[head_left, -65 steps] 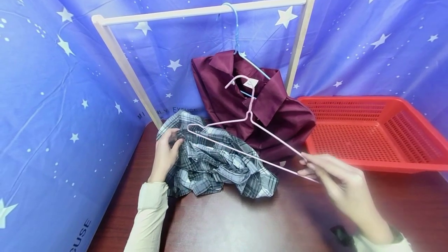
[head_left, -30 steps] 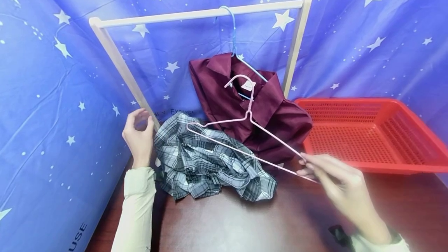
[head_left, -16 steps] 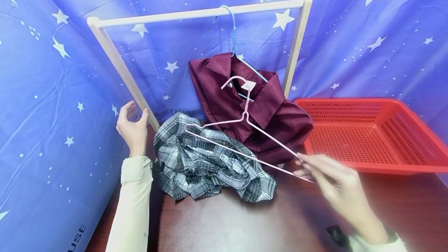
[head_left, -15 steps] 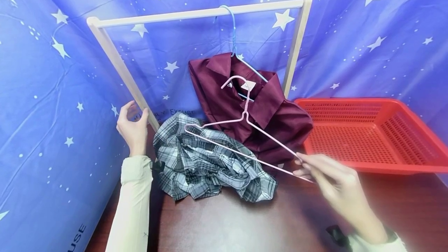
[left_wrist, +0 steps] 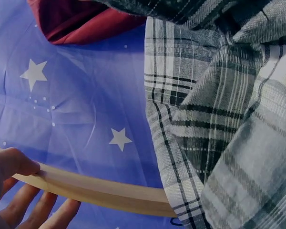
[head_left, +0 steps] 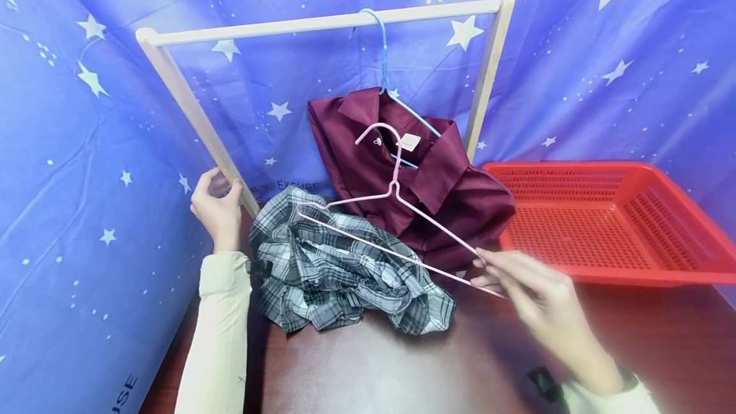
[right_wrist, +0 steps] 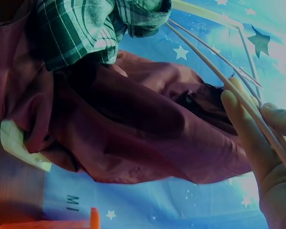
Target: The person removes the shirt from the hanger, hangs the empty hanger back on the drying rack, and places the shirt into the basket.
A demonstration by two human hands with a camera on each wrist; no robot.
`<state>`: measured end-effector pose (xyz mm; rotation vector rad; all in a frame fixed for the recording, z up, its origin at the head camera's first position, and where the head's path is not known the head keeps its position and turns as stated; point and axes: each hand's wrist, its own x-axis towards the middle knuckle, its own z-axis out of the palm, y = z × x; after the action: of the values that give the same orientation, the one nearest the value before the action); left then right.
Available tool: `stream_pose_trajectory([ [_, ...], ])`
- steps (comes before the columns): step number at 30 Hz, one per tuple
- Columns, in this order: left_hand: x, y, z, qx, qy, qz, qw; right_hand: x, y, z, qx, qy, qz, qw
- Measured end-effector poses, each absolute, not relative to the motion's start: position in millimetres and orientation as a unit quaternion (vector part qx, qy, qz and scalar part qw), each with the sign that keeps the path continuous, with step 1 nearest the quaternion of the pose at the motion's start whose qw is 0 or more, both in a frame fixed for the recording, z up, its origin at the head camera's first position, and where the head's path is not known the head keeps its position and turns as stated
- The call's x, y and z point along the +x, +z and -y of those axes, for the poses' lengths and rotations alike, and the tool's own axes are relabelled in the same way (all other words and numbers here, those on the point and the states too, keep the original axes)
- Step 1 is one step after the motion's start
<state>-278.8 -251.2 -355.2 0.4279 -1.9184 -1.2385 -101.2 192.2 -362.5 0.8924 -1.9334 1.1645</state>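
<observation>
My right hand [head_left: 546, 305] pinches the right end of a pink wire hanger [head_left: 431, 218], holding it in front of the clothes with its hook upward. My left hand [head_left: 218, 209] grips the left post of a wooden clothes rack [head_left: 190, 102]; in the left wrist view, the thumb [left_wrist: 20, 161] lies on one side of the wood and the fingers on the other. Beside that hand, a crumpled grey plaid shirt [head_left: 345, 286] lies on the table. A maroon shirt [head_left: 359, 165] hangs from the rack's bar on a blue hanger [head_left: 384, 50], partly behind the pink one.
A red plastic basket [head_left: 632, 273] stands on the right side of the brown table [head_left: 356, 375]. Blue curtains [head_left: 69, 197] with white stars surround the back and sides, close behind the rack.
My left hand has left the plaid shirt and moved left onto the rack's post. The rack's left end has shifted slightly left. The pink hanger has moved a little left with my right hand.
</observation>
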Motion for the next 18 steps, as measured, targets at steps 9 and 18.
stream_pose_trajectory([
  [9, -279.9, -357.2, 251.3, 0.152, -0.475, 0.763, 0.412, -112.4, -356.2, -176.6, 0.349, 0.41, 0.755, 0.374],
  [18, -282.7, -362.3, 252.4, 0.147, -0.501, 0.74, 0.424, -122.2, -345.1, -162.2, 0.356, 0.365, 0.763, 0.397],
])
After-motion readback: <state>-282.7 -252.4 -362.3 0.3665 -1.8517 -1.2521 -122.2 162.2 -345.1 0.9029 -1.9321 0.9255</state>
